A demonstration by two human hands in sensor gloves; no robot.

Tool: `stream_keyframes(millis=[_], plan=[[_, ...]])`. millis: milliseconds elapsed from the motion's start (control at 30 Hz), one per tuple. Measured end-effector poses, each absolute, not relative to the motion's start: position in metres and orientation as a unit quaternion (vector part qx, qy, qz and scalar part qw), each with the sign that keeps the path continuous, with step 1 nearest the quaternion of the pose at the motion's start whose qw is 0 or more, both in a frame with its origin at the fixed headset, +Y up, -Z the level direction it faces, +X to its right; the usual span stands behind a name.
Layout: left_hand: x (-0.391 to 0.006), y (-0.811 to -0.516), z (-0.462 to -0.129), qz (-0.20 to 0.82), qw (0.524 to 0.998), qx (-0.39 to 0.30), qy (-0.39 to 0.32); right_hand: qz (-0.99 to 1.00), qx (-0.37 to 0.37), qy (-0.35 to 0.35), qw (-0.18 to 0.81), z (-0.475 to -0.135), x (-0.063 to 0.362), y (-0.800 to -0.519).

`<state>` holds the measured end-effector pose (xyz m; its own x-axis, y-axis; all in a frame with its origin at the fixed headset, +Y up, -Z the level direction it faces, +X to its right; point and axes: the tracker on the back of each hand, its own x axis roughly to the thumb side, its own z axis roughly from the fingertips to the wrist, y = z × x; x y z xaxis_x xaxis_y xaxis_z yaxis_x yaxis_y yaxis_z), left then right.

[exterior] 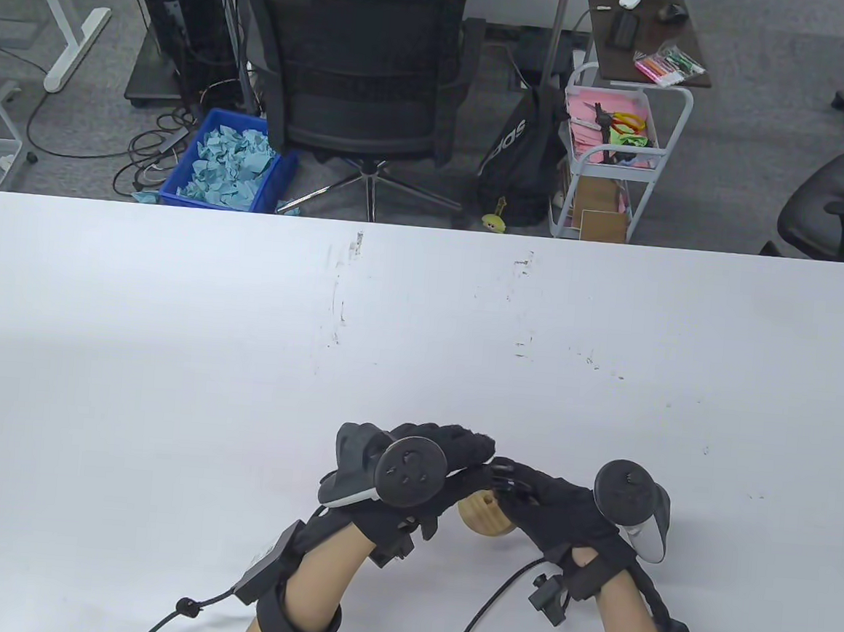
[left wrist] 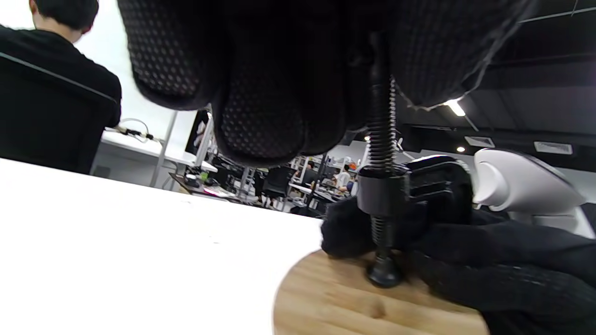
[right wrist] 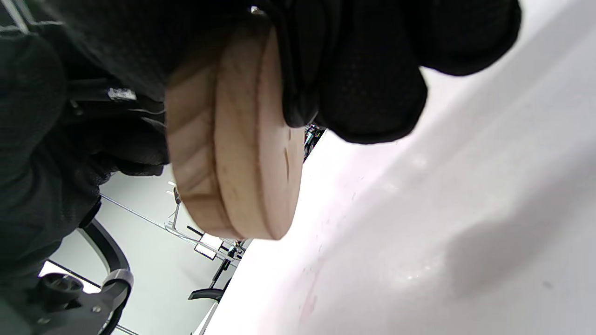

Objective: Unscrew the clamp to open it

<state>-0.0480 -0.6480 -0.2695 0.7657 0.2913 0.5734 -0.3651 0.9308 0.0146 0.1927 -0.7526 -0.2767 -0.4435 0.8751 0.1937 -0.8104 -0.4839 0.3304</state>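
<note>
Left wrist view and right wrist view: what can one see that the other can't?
Only the left wrist view shows the clamp's black threaded screw, its tip pressing on the wooden disc, and a white tracker. Only the right wrist view shows the wood edge-on as two stacked layers, lifted off the table. Both show black gloved fingers, light wood and the white tabletop.
</note>
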Motion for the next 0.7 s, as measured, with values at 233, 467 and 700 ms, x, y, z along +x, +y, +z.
stream_keyframes(millis=[233,467,700], plan=[[-0.051,-0.651,-0.273,0.149,0.951,0.078,-0.261,0.853,0.184,0.101,0.478,-0.275,0.187,-0.752],[-0.054,-0.646,-0.271,0.152,0.951,0.092,-0.251,0.849,0.172,0.108,0.488,-0.276,0.189,-0.754],[-0.052,-0.642,-0.267,0.247,0.905,0.028,-0.347,0.840,0.155,0.111,0.508,-0.279,0.196,-0.755]])
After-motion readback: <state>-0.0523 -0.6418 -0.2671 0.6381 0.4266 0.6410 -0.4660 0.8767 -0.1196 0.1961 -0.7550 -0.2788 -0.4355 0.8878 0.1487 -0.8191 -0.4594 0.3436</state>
